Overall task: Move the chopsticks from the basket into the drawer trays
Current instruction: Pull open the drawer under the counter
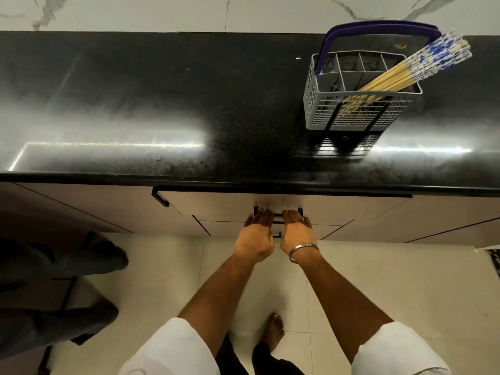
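Both hands (276, 231) gripping drawer handle (278, 214), chopsticks (400, 73) in basket (351, 115) slanting up-right

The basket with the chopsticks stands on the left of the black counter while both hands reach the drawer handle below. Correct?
Not quite. The head view shows the basket with the chopsticks on the right of the counter. The left hand and right hand do reach the drawer handle.

Bright glare streaks the dark counter (135, 117) across the frame's middle; the lower left is dim and blurred; edges bow from wide-angle distortion.
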